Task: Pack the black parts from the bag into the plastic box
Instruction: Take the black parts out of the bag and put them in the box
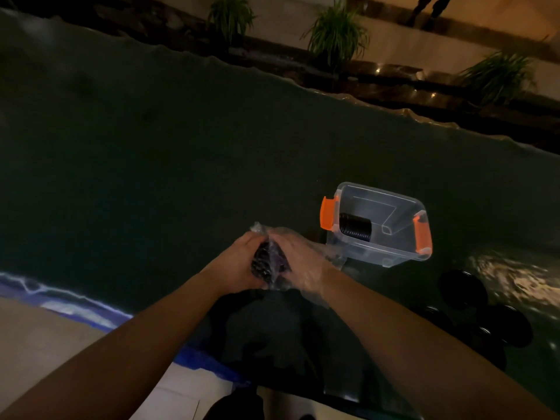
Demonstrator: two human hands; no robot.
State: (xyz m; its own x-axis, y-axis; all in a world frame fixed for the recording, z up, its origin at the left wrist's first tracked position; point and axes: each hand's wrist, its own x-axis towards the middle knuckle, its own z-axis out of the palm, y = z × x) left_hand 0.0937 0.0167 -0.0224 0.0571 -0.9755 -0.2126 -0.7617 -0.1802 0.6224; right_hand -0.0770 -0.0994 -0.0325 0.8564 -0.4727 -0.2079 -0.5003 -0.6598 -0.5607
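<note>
A clear plastic bag [260, 230] with black parts [266, 262] bunched inside is held between both hands above the dark green table [151, 162]. My left hand [239, 262] cups the bag from the left. My right hand [300, 262] sits partly inside or under the bag's film on the right. A clear plastic box [391, 237] with orange latches stands open just right of the hands, with one ribbed black part [354, 227] lying at its left end.
Several round black discs [485, 313] lie on the table at the lower right. A dark bag or cloth [272, 338] rests under my forearms. The table's blue near edge [60, 301] runs at the left. Potted plants [336, 31] stand beyond the far edge.
</note>
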